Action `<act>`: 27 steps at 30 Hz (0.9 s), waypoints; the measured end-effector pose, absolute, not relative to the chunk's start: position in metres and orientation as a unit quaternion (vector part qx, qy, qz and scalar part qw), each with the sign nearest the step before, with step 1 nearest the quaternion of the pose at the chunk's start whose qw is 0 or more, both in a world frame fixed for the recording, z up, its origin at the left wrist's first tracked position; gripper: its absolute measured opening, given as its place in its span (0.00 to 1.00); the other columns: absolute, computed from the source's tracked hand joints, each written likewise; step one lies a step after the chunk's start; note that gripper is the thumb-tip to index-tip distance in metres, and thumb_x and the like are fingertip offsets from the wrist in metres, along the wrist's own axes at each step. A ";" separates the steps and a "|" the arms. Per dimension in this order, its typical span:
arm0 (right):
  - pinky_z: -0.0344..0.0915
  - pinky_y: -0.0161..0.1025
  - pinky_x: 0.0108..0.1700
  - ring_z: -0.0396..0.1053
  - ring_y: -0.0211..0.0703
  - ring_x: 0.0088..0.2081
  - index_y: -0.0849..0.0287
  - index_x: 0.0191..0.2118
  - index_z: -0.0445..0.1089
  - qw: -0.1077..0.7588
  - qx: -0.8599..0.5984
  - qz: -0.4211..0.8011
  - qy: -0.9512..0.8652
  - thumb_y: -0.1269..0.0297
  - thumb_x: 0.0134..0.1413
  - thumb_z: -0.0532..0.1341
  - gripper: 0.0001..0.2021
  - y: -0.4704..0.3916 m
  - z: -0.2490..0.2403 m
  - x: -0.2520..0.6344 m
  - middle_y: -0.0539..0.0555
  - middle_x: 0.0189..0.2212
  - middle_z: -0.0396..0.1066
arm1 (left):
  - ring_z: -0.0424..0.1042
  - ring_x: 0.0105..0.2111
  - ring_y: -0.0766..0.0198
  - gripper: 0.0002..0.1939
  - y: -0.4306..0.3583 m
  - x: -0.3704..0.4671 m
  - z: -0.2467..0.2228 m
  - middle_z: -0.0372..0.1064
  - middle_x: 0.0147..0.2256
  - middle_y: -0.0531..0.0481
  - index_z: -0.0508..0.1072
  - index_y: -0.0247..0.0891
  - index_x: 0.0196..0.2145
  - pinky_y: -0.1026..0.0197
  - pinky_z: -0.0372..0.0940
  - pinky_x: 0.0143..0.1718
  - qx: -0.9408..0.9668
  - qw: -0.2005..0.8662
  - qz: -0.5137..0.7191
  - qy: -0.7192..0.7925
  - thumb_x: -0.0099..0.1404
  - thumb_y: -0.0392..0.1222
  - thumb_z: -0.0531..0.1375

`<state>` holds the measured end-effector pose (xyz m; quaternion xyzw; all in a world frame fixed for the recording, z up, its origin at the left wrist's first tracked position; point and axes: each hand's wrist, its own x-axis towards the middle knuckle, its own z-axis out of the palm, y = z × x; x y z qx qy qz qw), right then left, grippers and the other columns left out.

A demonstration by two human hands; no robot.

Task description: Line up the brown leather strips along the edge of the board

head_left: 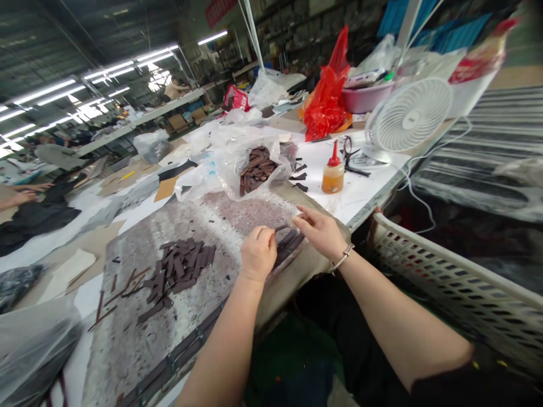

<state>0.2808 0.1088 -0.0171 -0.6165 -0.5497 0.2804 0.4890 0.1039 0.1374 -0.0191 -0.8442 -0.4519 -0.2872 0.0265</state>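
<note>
Near the front edge of a stained grey board [229, 220], my left hand [258, 252] is closed in a pinch at one end of a dark strip [282, 228]. My right hand [319, 230] has its thumb and index finger close together at the strip's other end; what they hold is too small to make out. More dark strips [288, 247] lie along the edge between my hands. A pile of short dark brown pieces [182, 265] sits on the board to the left. Behind my hands an open clear bag [258, 169] holds more brown pieces.
Right of the bag stand a glue bottle with a red tip [333, 172], black scissors [351, 158] and a white fan [409, 118]. A red plastic bag [328, 96] is further back. A white slatted basket [445, 265] is at the right. Another person's hands [27, 195] are at far left.
</note>
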 end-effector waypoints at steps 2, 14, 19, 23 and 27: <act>0.70 0.36 0.35 0.71 0.40 0.31 0.62 0.47 0.70 0.501 -0.597 0.377 -0.501 0.53 0.54 0.58 0.20 0.114 -0.022 0.288 0.53 0.30 0.74 | 0.69 0.39 0.64 0.11 0.133 0.123 -0.022 0.71 0.38 0.47 0.73 0.38 0.36 0.62 0.63 0.43 -0.856 0.024 -0.299 -0.421 0.66 0.36 0.50; 0.70 0.37 0.37 0.71 0.38 0.30 0.62 0.39 0.73 0.524 -0.618 0.389 -0.438 0.67 0.49 0.63 0.10 0.127 -0.030 0.313 0.52 0.31 0.75 | 0.66 0.46 0.61 0.14 0.132 0.147 -0.026 0.68 0.46 0.44 0.70 0.37 0.48 0.57 0.63 0.50 -0.870 -0.007 -0.287 -0.401 0.66 0.38 0.52; 0.64 0.37 0.48 0.71 0.40 0.41 0.57 0.42 0.74 0.448 -0.688 0.173 -0.543 0.68 0.55 0.58 0.10 0.136 -0.029 0.324 0.51 0.39 0.75 | 0.64 0.42 0.58 0.17 0.129 0.142 -0.038 0.68 0.44 0.44 0.72 0.35 0.46 0.55 0.64 0.47 -0.884 -0.011 -0.185 -0.429 0.63 0.30 0.50; 0.64 0.35 0.49 0.70 0.40 0.44 0.55 0.44 0.74 0.398 -0.679 0.147 -0.599 0.69 0.57 0.56 0.12 0.140 -0.031 0.316 0.50 0.41 0.74 | 0.63 0.42 0.57 0.19 0.128 0.143 -0.042 0.67 0.44 0.43 0.72 0.35 0.47 0.54 0.63 0.47 -0.887 -0.004 -0.162 -0.432 0.62 0.29 0.49; 0.63 0.34 0.49 0.70 0.40 0.45 0.55 0.45 0.73 0.373 -0.680 0.133 -0.617 0.69 0.58 0.55 0.12 0.142 -0.031 0.309 0.50 0.43 0.74 | 0.63 0.43 0.57 0.19 0.126 0.144 -0.044 0.66 0.44 0.43 0.71 0.35 0.48 0.53 0.63 0.47 -0.885 -0.001 -0.172 -0.432 0.63 0.30 0.48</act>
